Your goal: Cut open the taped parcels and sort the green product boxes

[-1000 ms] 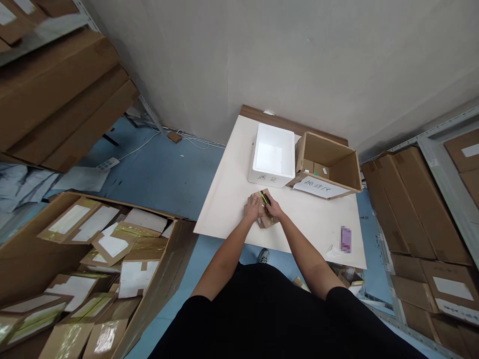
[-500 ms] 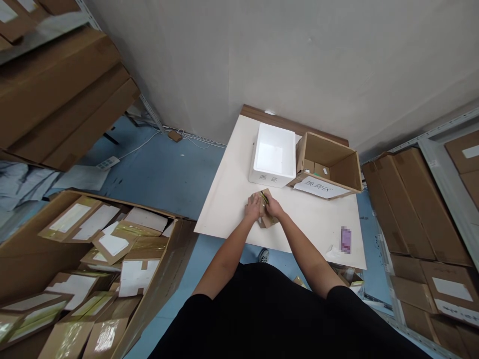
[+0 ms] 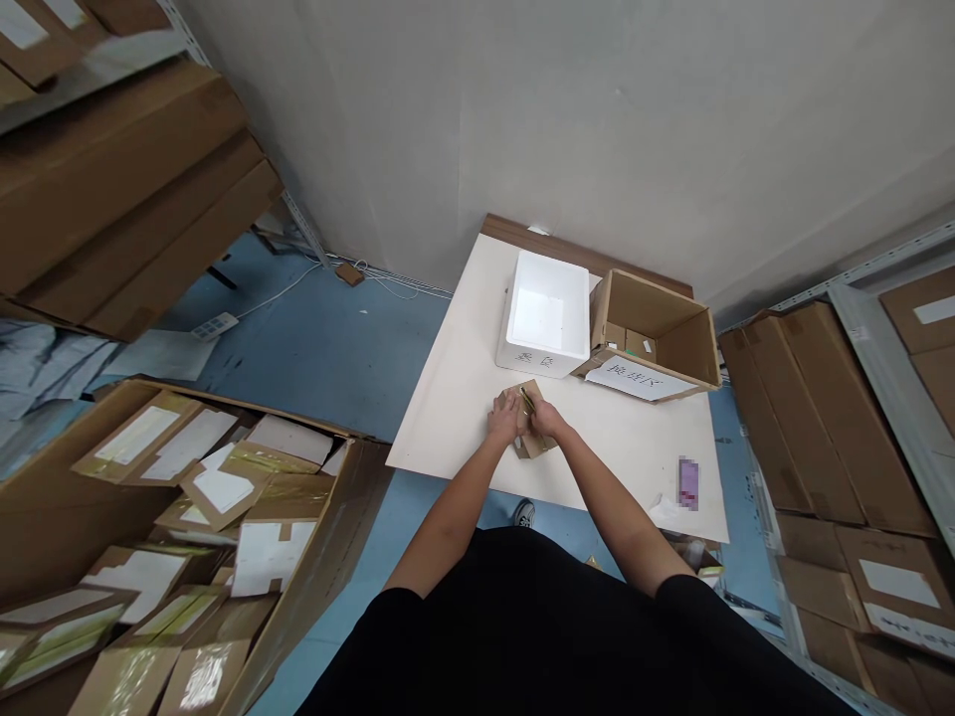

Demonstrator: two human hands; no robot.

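A small brown cardboard parcel wrapped in clear tape lies on the white table. My left hand is closed on the parcel's left side and holds it down. My right hand is closed round a thin black and yellow tool, whose tip rests on the parcel's top. Both forearms reach out from my black shirt.
A white foam box and an open cardboard box with a paper label stand at the table's far side. A purple thing lies near the right front corner. A big carton of taped parcels sits at left, stacked cartons at right.
The tool's tip has slid a little along the parcel's top, and my right hand has shifted slightly with it. My left hand has stayed on the parcel.
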